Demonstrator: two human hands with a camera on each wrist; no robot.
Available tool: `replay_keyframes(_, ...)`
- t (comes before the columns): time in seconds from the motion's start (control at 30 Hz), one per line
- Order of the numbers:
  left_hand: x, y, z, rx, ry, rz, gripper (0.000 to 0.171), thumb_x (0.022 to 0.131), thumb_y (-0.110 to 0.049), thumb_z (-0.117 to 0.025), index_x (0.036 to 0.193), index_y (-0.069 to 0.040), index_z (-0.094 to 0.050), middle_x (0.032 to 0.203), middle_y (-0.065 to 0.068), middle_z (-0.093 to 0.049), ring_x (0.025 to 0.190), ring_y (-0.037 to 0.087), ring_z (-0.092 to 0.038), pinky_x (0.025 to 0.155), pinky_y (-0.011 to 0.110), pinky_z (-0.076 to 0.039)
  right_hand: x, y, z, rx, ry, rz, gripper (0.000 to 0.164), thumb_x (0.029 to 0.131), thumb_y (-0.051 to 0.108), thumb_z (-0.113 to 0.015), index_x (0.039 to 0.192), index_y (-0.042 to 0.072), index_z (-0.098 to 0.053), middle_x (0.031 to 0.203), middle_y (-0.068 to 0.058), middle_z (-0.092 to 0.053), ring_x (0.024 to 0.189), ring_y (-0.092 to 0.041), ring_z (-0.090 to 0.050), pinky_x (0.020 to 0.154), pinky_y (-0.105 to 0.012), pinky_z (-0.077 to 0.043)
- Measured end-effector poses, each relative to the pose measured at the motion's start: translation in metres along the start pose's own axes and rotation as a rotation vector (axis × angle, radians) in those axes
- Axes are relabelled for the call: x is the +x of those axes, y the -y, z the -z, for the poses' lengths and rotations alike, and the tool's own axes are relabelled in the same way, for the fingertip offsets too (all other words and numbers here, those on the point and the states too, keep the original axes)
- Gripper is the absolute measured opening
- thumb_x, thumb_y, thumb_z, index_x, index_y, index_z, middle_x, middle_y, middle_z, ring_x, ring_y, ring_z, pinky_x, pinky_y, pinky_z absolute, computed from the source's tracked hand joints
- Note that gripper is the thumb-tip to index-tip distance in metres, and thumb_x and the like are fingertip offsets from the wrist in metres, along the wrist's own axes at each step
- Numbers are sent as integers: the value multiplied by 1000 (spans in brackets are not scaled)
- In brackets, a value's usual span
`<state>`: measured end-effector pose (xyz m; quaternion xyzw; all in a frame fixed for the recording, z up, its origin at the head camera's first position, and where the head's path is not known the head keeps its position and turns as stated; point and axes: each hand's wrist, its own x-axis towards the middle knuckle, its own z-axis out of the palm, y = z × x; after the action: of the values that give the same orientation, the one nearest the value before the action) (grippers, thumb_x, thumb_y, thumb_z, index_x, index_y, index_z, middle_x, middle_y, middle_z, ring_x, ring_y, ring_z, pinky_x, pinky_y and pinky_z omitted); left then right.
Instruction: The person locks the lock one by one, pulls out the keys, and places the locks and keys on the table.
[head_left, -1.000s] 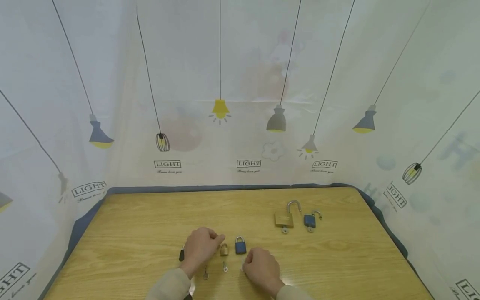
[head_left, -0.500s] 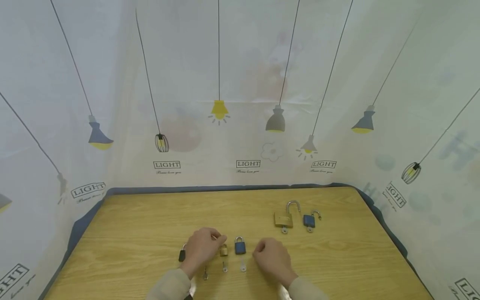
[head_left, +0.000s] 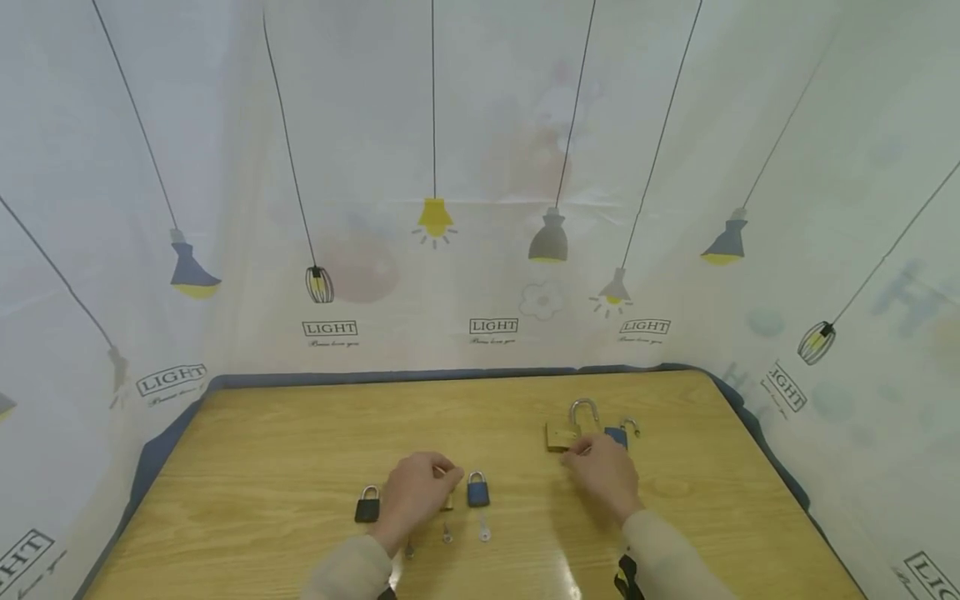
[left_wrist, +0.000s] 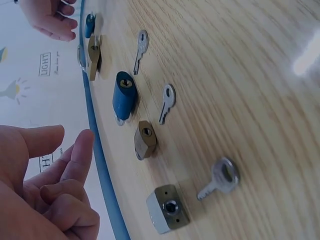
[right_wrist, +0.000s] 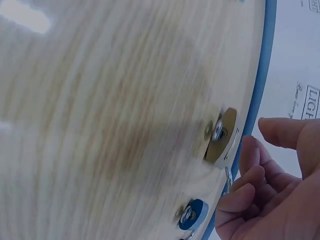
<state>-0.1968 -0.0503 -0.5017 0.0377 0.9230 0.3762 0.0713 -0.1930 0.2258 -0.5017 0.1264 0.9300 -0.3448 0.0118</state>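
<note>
My left hand (head_left: 418,493) hovers over a small brass padlock (left_wrist: 145,140), holding nothing. In the left wrist view its thumb and index finger stand apart, the other fingers loosely curled. Beside that padlock lies a blue padlock (head_left: 477,492) with its shackle closed. A grey-faced padlock (left_wrist: 168,209) shows lower in the left wrist view. My right hand (head_left: 604,477) is above a large brass padlock (right_wrist: 221,138) and a smaller blue padlock (right_wrist: 194,214), thumb and index finger apart, nothing between them. Both of these have raised shackles and keys in them.
A black padlock (head_left: 367,506) lies left of my left hand. Three loose keys lie on the near side of the padlock row, among them a key (head_left: 484,530) by the blue one. The wooden table (head_left: 300,433) ends at a printed curtain (head_left: 405,292).
My right hand has moved right and away from me, from beside the loose key to the unlocked padlocks. My left hand has shifted slightly right, uncovering the black padlock.
</note>
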Motion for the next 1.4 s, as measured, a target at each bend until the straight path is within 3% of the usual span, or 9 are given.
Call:
replay_keyframes(0.17, 3, -3, -7, -1, 10, -29, 22, 90, -35, -67, 95, -16, -73, 77, -4, -70, 63, 9, -58, 54, 27, -45, 12, -3, 4, -57, 0, -24, 30, 92, 32, -61, 105, 7, -70, 102, -8, -72, 88, -25, -66, 74, -44, -51)
replay_keyframes(0.23, 4, -5, -10, 5, 13, -33, 22, 90, -36, -67, 94, -16, -73, 79, -3, -71, 64, 9, -59, 55, 27, -45, 16, -3, 3, -74, -8, -34, 32, 93, 33, -60, 106, 6, -70, 105, -10, -72, 88, -24, -66, 72, -43, -52)
replay_keyframes(0.33, 5, -10, -15, 6, 19, -43, 22, 90, -36, -67, 95, -16, -74, 83, -3, -72, 67, 10, -60, 56, 28, -46, 23, -2, 0, -99, -17, -61, 32, 93, 36, -60, 85, 6, -67, 79, -4, -68, 68, -18, -59, 56, -32, -46)
replay_keyframes(0.43, 6, -16, -19, 1, 22, -70, 22, 90, -37, -67, 95, -16, -74, 84, -2, -73, 68, 10, -62, 56, 28, -48, 30, -2, -3, -128, -30, -75, 42, 92, 38, -61, 61, 11, -52, 56, 3, -47, 52, -13, -42, 45, -25, -31)
replay_keyframes(0.5, 7, -19, -21, -1, 16, -84, 22, 90, -36, -67, 95, -16, -74, 83, -2, -73, 68, 9, -63, 56, 28, -48, 35, -3, -6, -142, -29, -84, 47, 92, 41, -60, 55, 15, -43, 51, 5, -37, 49, -12, -36, 43, -24, -28)
replay_keyframes(0.67, 9, -24, -24, -5, 10, -61, 19, 89, -35, -68, 93, -17, -74, 82, -3, -73, 69, 9, -62, 57, 29, -47, 41, -2, -15, -159, -25, -114, 48, 90, 45, -59, 54, 16, -47, 50, 3, -44, 50, -15, -43, 44, -26, -32)
replay_keyframes(0.97, 8, -17, -26, -3, 26, -47, 21, 90, -35, -67, 94, -15, -74, 81, -2, -73, 65, 10, -62, 50, 28, -47, 48, -2, -26, -170, -80, -133, 44, 88, 48, -64, 64, 11, -61, 61, -3, -59, 55, -18, -52, 46, -29, -39)
replay_keyframes(1.13, 7, -13, -25, 1, 19, -49, 20, 90, -35, -68, 91, -16, -74, 79, -2, -73, 65, 10, -62, 53, 29, -47, 47, -2, -24, -110, -61, -122, 40, 87, 43, -67, 86, 3, -69, 69, -7, -65, 60, -20, -57, 49, -30, -43)
replay_keyframes(1.4, 5, -11, -23, -27, 24, -44, 21, 89, -33, -67, 92, -13, -74, 78, -2, -73, 62, 9, -60, 55, 29, -46, 46, -1, -20, 26, -9, -164, 54, 88, 39, -67, 115, -7, -59, 102, -24, -66, 80, -31, -63, 64, -37, -49)
